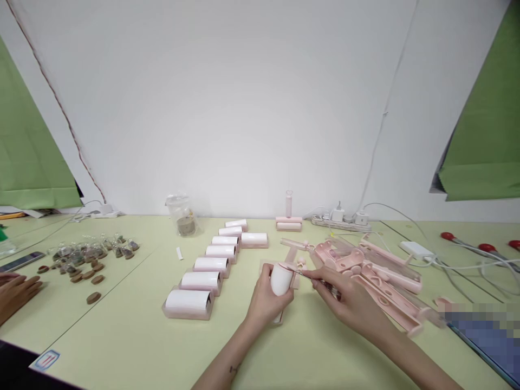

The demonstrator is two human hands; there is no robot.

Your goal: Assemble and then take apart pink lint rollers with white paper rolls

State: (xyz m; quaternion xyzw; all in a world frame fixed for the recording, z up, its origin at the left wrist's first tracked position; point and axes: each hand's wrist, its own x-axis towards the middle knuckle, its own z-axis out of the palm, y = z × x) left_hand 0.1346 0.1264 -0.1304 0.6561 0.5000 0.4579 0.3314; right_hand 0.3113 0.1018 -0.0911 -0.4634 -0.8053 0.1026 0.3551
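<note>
My left hand (262, 298) is wrapped round a white lint roller roll (281, 279), tilted with its upper end toward my other hand. Between the fingers of my right hand (351, 298) is a slim metal tool (304, 273), its tip at the roll's top rim; whether it is tweezers or a blade I cannot tell. Partly hidden under the hands is a pale pink plastic piece. To the left, several white rolls (189, 299) lie in translucent pink covers in a slanting row. Pink lint roller parts (390, 298) are heaped beside my right hand.
A lint roller with its handle up (288, 221) stands near the wall, beside a power strip (341, 223) with cables. A plastic bag (184, 219) sits at the back. At left are small glass-domed items (93, 250), cork discs (93, 298) and another person's hand (18, 292).
</note>
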